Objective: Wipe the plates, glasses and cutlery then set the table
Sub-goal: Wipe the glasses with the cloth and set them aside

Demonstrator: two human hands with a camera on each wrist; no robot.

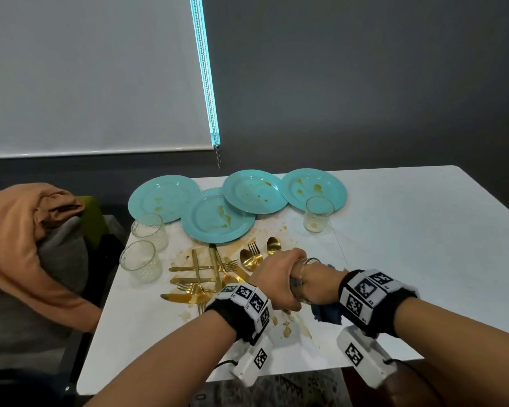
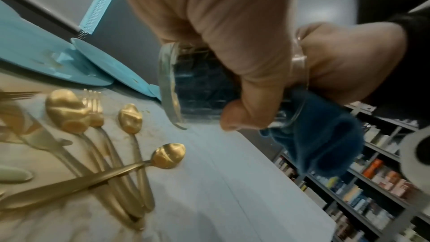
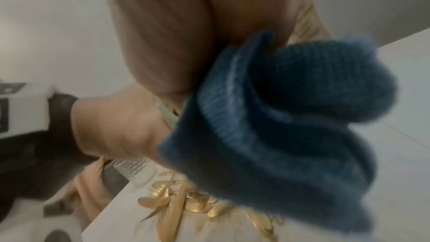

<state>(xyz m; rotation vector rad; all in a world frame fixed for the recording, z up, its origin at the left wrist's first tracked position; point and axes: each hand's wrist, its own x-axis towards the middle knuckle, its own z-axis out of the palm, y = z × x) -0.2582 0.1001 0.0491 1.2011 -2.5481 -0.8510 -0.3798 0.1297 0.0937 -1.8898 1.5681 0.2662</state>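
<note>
Wiping has barely begun: left hand (image 1: 276, 279) grips a glass (image 2: 200, 87) above the tabletop (image 1: 423, 245), right hand (image 1: 318, 284) fingers pushing blue cloth (image 2: 325, 141) inside, while four plates (image 1: 218, 218), three glasses (image 1: 141, 261) and cutlery (image 1: 215, 271) lie soiled, nothing set.

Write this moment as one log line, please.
step: wiping glass | left hand: holds glass | right hand: cloth inside glass

no words or nos. to read, only black-white square codes on wrist bands (image 1: 249, 298), book spines (image 2: 381, 178) too blurry
</note>
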